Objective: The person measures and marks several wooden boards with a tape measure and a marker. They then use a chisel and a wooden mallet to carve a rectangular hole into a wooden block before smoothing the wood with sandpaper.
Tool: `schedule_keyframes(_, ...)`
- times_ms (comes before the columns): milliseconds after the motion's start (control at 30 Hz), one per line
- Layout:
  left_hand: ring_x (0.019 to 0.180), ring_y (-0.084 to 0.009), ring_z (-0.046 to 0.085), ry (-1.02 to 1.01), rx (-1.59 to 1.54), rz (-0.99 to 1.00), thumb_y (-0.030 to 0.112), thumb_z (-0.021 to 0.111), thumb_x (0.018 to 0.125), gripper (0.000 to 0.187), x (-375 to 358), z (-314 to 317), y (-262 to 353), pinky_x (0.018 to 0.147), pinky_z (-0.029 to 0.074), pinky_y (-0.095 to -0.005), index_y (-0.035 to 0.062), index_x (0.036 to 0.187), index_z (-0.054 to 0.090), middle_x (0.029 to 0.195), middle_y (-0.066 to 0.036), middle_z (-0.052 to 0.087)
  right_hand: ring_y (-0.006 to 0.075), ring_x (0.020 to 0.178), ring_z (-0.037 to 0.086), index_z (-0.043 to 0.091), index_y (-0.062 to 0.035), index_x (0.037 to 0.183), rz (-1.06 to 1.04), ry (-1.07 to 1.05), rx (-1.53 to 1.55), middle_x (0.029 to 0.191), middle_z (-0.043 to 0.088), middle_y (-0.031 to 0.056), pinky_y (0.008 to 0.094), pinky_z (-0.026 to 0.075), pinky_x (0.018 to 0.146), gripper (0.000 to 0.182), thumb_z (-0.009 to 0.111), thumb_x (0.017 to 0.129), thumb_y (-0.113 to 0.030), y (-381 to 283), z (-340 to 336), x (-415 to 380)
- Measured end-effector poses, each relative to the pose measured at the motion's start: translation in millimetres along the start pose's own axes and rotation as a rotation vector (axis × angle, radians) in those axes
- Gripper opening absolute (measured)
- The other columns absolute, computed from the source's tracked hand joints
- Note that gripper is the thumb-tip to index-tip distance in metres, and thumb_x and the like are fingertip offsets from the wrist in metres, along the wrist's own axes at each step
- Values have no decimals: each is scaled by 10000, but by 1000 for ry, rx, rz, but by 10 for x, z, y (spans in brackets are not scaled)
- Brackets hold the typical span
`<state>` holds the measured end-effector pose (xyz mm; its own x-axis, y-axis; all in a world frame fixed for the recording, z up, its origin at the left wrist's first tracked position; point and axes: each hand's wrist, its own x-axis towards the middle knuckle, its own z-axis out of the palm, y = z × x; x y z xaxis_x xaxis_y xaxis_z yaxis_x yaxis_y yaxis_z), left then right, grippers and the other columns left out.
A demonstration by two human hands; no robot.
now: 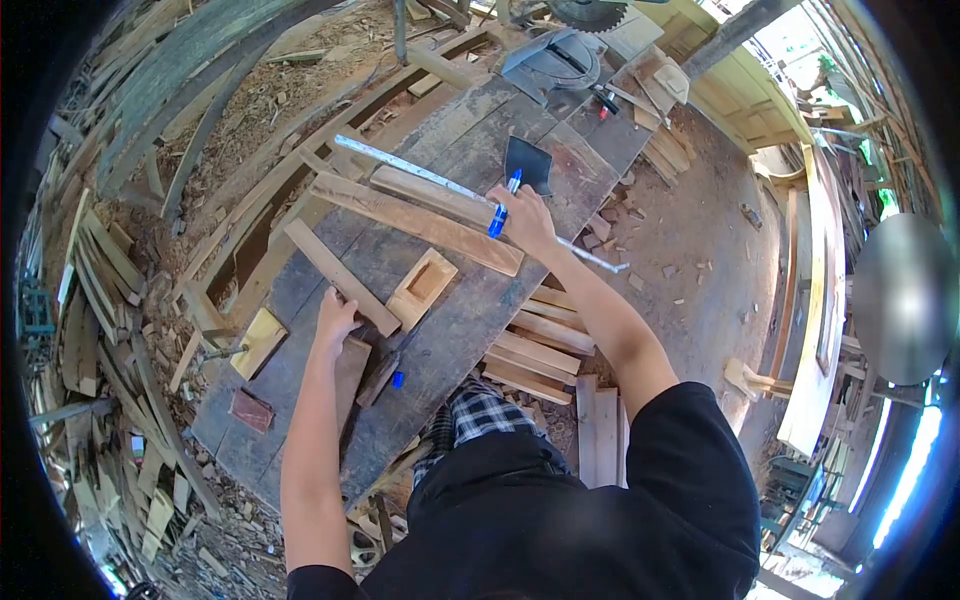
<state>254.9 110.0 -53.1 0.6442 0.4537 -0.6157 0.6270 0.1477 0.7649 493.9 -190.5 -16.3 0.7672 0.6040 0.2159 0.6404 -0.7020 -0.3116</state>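
My left hand (338,315) has its fingers on the lower edge of a narrow wooden strip (335,270) that lies on the dark worktable (450,340). In my right hand (523,217) are a blue pen (515,181) and a long white and blue measuring stick (415,172), which passes across under the hand. A longer wooden board (420,223) lies beyond the strip. Close to the strip's near end sits a small block with a rectangular recess (424,286). A blue cap (398,380) rests nearer to me.
A circular saw (570,65) stands at the table's far end, with a dark plate (528,165) before it. A yellowish block (259,343) and a reddish block (251,411) lie at the left. Stacked planks (540,345) are below the table's right edge.
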Motion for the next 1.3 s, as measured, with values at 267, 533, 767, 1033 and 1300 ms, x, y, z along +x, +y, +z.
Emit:
schedule_keyframes(267, 1016, -241, 599, 185, 910, 571, 261, 594, 947, 424, -702, 189, 301, 877, 514, -355, -25, 1242, 492, 1243, -155, 524, 322, 838, 591, 639, -164, 1105, -172, 136, 320, 868, 605, 128, 435, 518, 595, 421, 650, 712, -13, -961, -234, -933)
schedule_keyframes(533, 815, -133, 639, 161, -612, 58, 197, 503, 1013, 229, -1660, 320, -483, 727, 544, -296, 32, 1150, 583, 957, -64, 659, 273, 943, 598, 629, -188, 1095, -336, -156, 461, 1003, 601, 54, 358, 535, 591, 418, 675, 696, -71, -1906, -68, -1977)
schedule_keyframes(767, 817, -136, 643, 303, -596, 39, 164, 515, 1002, 227, -1843, 135, -817, 683, 570, -292, 13, 1159, 578, 941, -64, 656, 307, 889, 635, 614, -160, 1087, -187, -213, 710, 1015, 641, 71, 381, 542, 693, 402, 630, 729, 22, -1794, 3, -2215)
schedule_keyframes(1033, 988, -203, 601, 99, -512, 175, 255, 517, 1006, 496, -1745, 505, -292, 872, 529, -352, 46, 1424, 350, 1218, -111, 536, 379, 826, 607, 600, -49, 1060, 68, -130, 709, 911, 625, 157, 426, 487, 713, 457, 520, 662, 160, -1598, 141, -1516)
schedule_keyframes(1300, 910, -148, 607, 55, -430, 2, 207, 526, 997, 395, -2050, 522, -597, 801, 523, -297, 62, 1359, 458, 1182, -99, 577, 369, 1058, 563, 568, -132, 1244, 69, 184, 200, 1135, 615, 167, 454, 447, 913, 597, 587, 684, 73, -714, 219, -695)
